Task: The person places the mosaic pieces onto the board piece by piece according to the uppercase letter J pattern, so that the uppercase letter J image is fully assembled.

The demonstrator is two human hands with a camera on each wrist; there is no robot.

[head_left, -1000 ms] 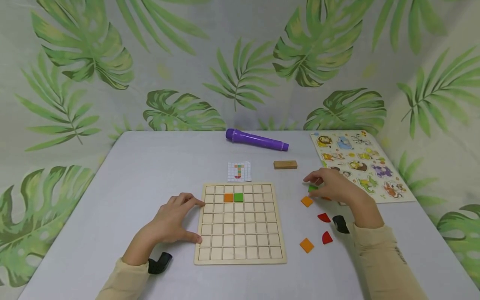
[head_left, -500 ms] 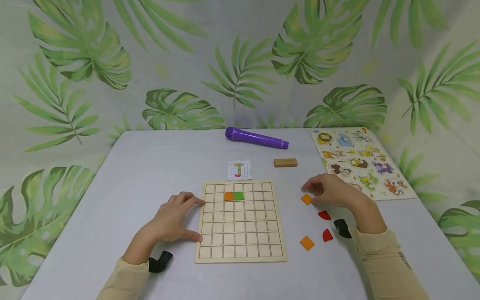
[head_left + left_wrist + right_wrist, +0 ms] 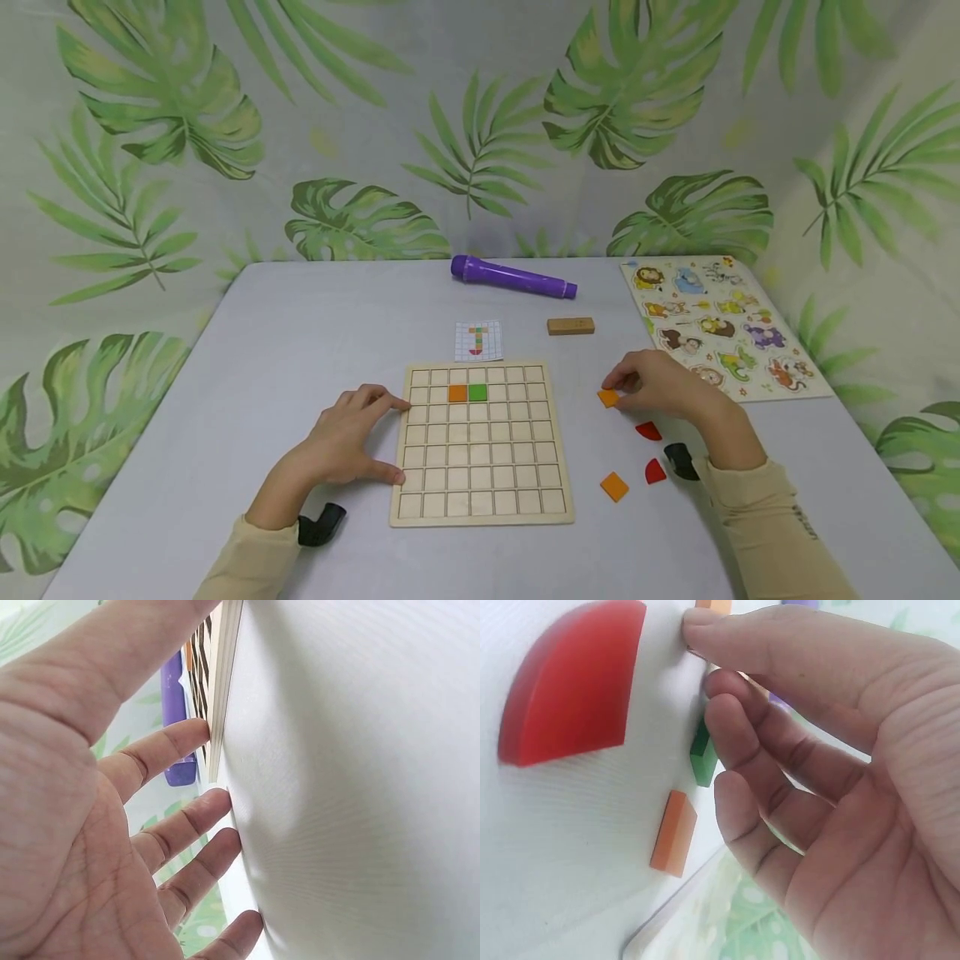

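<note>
My right hand (image 3: 663, 385) pinches an orange square tile (image 3: 608, 398) between thumb and fingertips, right of the wooden grid board (image 3: 480, 454). In the right wrist view a green tile (image 3: 703, 757) and another orange tile (image 3: 675, 834) lie beyond my curled fingers; the hand hides them in the head view. My left hand (image 3: 337, 446) is spread at the board's left edge, its thumb and index fingertip touching the rim. One orange tile (image 3: 457, 392) and one green tile (image 3: 477, 392) sit side by side in the board's second row.
Two red quarter-circle pieces, one nearer (image 3: 655, 471) and one farther (image 3: 648, 431), and a loose orange tile (image 3: 614, 486) lie right of the board. Behind it are a pattern card (image 3: 478, 341), a wooden block (image 3: 571, 326) and a purple toy microphone (image 3: 517, 277). An animal puzzle (image 3: 813, 390) lies far right.
My right hand has come from above the green tile down to the orange square tile, which it now pinches and has shifted slightly left. My left hand has stayed at the board.
</note>
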